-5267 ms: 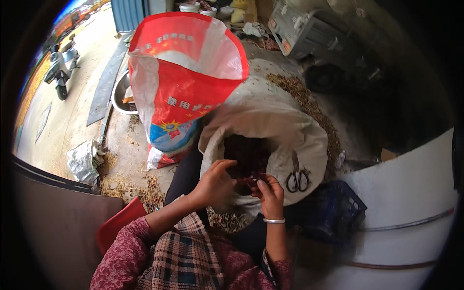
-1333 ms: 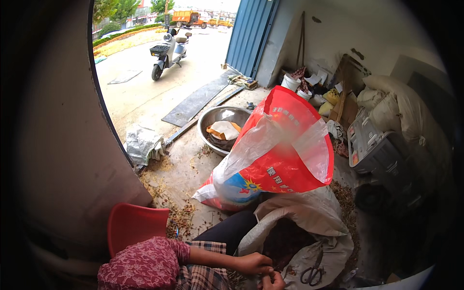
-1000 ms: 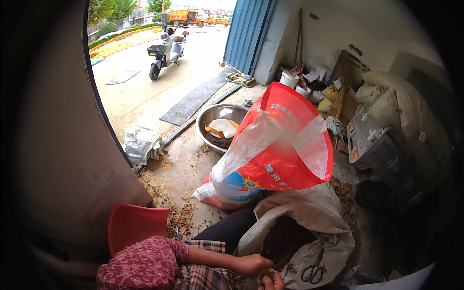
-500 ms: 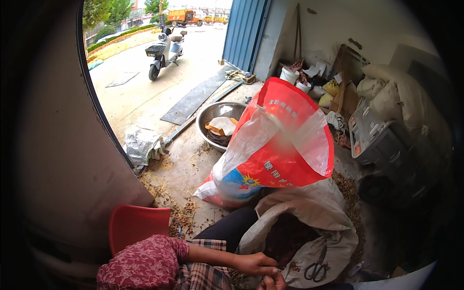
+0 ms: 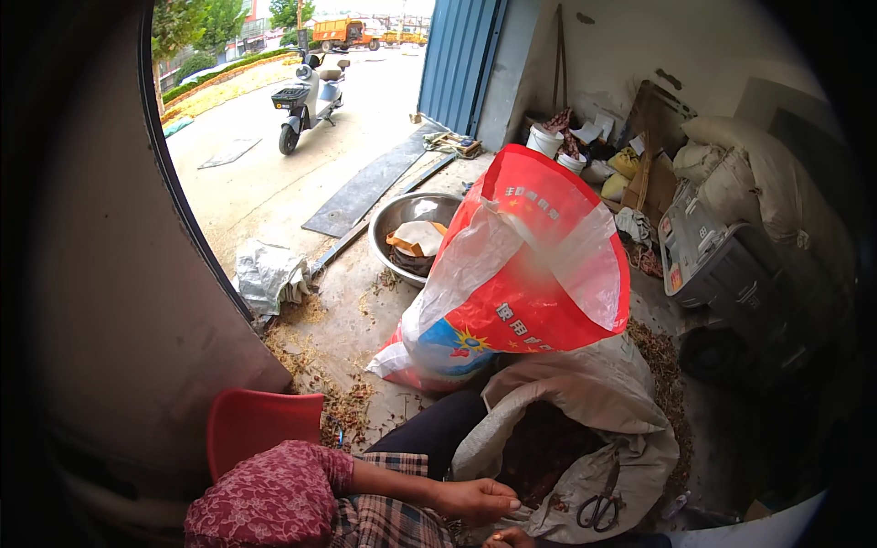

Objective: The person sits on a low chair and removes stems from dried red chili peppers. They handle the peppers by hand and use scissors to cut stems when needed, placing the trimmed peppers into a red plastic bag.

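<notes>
My left hand reaches in from the lower left with fingers and thumb closed; anything between them is too small to make out. Just below it, cut by the bottom edge, my right hand shows only its curled fingers, and what they hold is hidden. Both hands are beside the near rim of an open beige woven sack, with dark reddish contents inside. A pair of dark-handled scissors lies on the sack's folded edge. Behind it stands a big red and white plastic sack, its mouth wide open.
A steel basin holding a white and orange bag stands past the red sack. A red chair is at left, a crumpled white sack by the doorway. Dry plant scraps litter the floor. A grey wheeled case stands at right.
My hands, touching before, have come apart: the left has drawn slightly left and the right has dropped toward the bottom edge. The sacks and scissors have stayed put.
</notes>
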The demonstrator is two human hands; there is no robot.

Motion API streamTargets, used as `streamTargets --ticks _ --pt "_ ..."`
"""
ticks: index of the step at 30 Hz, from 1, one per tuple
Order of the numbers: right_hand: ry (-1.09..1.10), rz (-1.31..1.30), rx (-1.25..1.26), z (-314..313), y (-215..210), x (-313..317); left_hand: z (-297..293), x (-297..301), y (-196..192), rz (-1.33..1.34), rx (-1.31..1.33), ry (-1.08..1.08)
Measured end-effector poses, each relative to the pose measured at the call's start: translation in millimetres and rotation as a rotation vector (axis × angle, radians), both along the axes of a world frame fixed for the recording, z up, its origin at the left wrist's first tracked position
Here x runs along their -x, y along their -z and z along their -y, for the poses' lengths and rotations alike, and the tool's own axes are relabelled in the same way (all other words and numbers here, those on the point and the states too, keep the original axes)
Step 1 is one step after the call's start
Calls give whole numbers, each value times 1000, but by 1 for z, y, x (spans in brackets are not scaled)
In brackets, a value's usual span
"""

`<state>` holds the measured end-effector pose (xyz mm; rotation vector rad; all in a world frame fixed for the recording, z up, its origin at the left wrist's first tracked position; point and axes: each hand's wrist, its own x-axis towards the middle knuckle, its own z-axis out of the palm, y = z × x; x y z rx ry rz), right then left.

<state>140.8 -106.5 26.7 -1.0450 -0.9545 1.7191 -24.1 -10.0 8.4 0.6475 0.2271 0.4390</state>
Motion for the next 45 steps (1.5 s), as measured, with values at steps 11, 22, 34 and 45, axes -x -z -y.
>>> streamTargets --ticks 11,22,34,45 --pt "414 629 -164 -15 -16 24 -12 11 34 -275 -119 -50" --pt "486 239 -36 -22 11 23 7 -8 51 -318 -909 -195" --pt "342 856 -363 -22 -12 15 10 0 48 -474 -1101 -193" --pt "539 165 -52 -34 16 3 -7 -3 2 -436 -1121 -225"
